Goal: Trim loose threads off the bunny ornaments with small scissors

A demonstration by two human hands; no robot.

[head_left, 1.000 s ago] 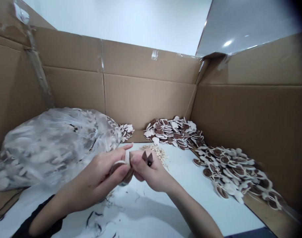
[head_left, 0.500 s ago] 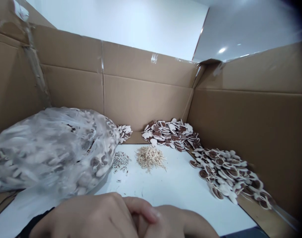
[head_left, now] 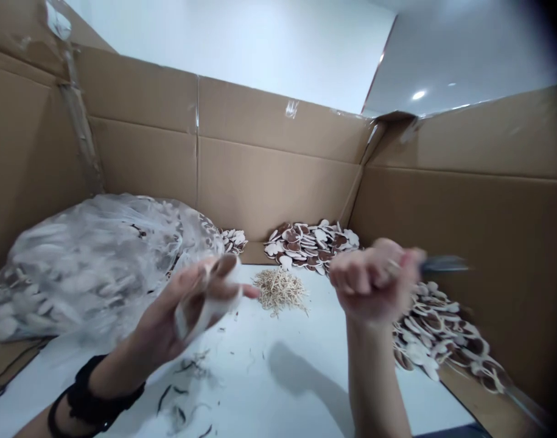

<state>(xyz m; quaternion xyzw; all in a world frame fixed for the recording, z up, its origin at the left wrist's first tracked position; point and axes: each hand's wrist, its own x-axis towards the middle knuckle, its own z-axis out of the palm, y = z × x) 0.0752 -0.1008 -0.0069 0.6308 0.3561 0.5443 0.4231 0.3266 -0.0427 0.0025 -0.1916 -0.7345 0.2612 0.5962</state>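
A: What does the left hand (head_left: pixel 171 322) have?
B: A brown-and-white piece (head_left: pixel 209 301), blurred; the fingers are part curled around it, with one stretched out to the right

A: Where is that piece, exactly?
B: Up above the white board (head_left: pixel 324 328), in front of the clear plastic bag (head_left: pixel 100 261) and left of a heap of thin pale strips (head_left: pixel 280 292)

A: And the right hand (head_left: pixel 374 277)?
B: Raised well apart from the left, fingers folded into a fist around a dark tool (head_left: pixel 445 263) that sticks out to the right; too smeared to tell what kind

A: What lies around?
B: One pile of brown-and-white pieces (head_left: pixel 305 243) by the back cardboard wall (head_left: pixel 278 188), another pile along the right side (head_left: pixel 437 334) below the fist, and dark scraps (head_left: pixel 180 395) on the board near the black wristband (head_left: pixel 95 395)

A: So the two hands are not touching?
B: No, bare board shows between them
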